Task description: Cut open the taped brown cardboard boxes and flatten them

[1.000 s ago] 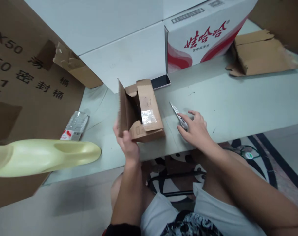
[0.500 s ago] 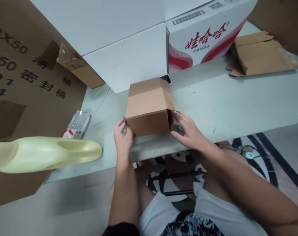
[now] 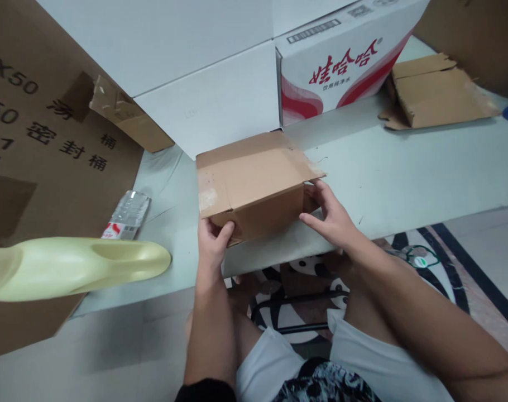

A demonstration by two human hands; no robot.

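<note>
A brown cardboard box (image 3: 256, 173) lies near the front edge of the table, its side flaps sticking outward at left and right. My left hand (image 3: 214, 237) grips the front left corner, thumb on the front face and fingers hidden beneath the left flap. At the right end, my right hand (image 3: 327, 215) has its fingers under the right flap, partly out of sight. Its thumb points at the front right edge, and the hand seems to hold the box from that side. What is inside the box cannot be seen.
White cartons (image 3: 220, 100) and a red-printed white carton (image 3: 338, 72) stand behind. An opened cardboard piece (image 3: 442, 95) lies at the back right. Left are a clear plastic bottle (image 3: 130, 215), a large brown carton (image 3: 23, 190) and a pale yellow curved object (image 3: 82, 265), nearer the camera.
The side flaps now stand outward, making the top look wider. My left hand has moved under the left flap with its thumb on the front, and my right fingers are under the right flap.
</note>
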